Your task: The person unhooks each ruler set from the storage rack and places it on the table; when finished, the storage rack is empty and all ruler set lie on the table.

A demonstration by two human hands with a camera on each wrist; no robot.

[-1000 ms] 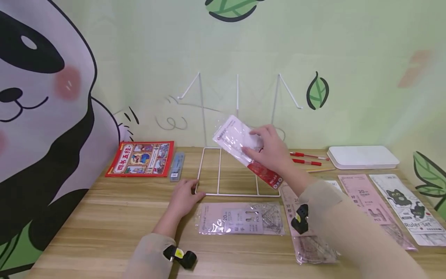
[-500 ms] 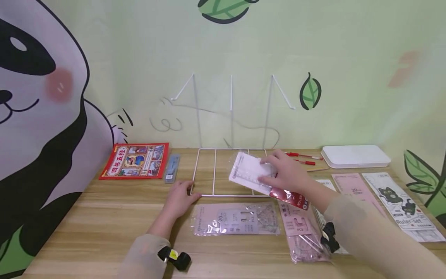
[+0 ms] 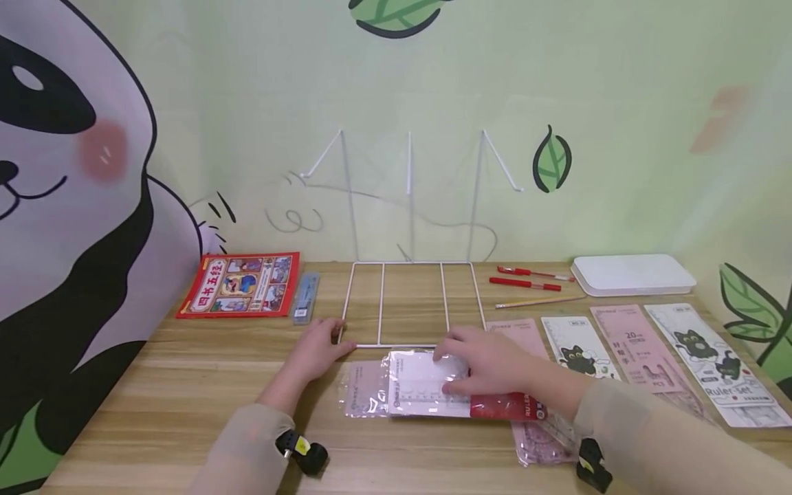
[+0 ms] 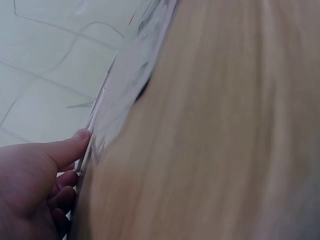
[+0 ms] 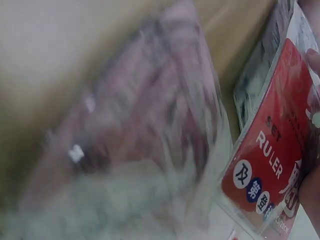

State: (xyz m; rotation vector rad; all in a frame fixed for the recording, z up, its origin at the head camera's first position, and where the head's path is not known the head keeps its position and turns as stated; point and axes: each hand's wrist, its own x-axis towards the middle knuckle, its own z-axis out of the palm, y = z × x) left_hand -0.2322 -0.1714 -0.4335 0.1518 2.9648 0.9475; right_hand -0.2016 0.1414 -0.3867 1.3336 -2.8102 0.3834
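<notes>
My left hand (image 3: 318, 349) pinches the near left corner of a white wire rack (image 3: 380, 306) that stands against the wall. In the left wrist view, the thumb lies at the rack's edge with the other fingers curled below. My right hand (image 3: 491, 364) grips a clear-wrapped ruler set (image 3: 423, 397), white at one end and red at the other. This packet overlaps a pink ruler set (image 3: 366, 390) lying in front of the rack and covers most of it. The right wrist view shows the red end (image 5: 272, 130) with "RULER" print close up.
More ruler packets lie at right: a pink one (image 3: 516, 333), a white cat one (image 3: 575, 344), another pink one (image 3: 625, 344) and a larger cat one (image 3: 711, 364). Behind are red pens (image 3: 526, 283), a pencil (image 3: 538, 301) and a white case (image 3: 634, 275). Left sits a red book (image 3: 241, 285).
My right hand has brought the red-and-white ruler set down and toward me, from above the rack to over the pink packet, turning it level. The left hand stays at the rack corner.
</notes>
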